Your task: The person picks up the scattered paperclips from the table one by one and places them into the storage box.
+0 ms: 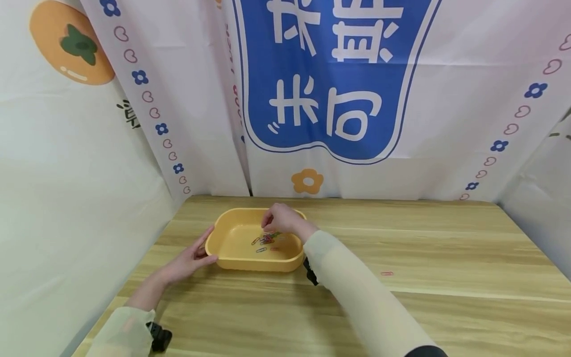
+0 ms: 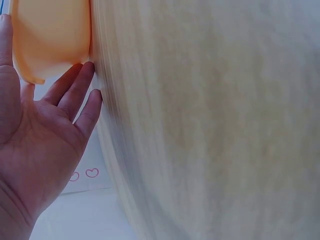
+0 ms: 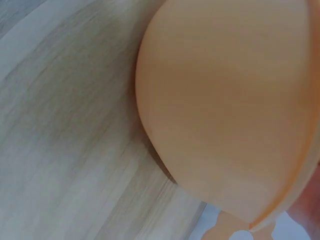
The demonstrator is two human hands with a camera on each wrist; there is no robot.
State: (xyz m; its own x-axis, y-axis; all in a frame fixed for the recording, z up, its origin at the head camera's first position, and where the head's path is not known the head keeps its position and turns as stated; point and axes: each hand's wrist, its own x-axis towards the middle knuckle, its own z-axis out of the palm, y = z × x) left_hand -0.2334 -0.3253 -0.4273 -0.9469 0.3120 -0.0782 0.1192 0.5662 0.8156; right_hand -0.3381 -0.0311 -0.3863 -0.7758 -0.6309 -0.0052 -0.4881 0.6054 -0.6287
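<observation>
A yellow tray [image 1: 258,265] with rounded corners stands on the wooden table and holds a small heap of coloured paper clips [image 1: 266,240]. My left hand [image 1: 189,260] rests against the tray's left end, thumb at the near corner and fingers along the outer wall. In the left wrist view its palm faces the camera and the fingers are nearly straight. My right hand [image 1: 285,219] reaches over the tray's right side, its bent fingers pointing down just above the heap. I cannot tell whether a clip is between its fingertips. In the right wrist view the tray's wall [image 3: 225,110] hides most of that hand.
A lone pink paper clip [image 1: 387,273] lies on the wooden table [image 1: 446,238] to the right of the tray. White printed cloth [image 1: 205,124] hangs behind the table's far edge. More cloth [image 1: 67,198] flanks the left side.
</observation>
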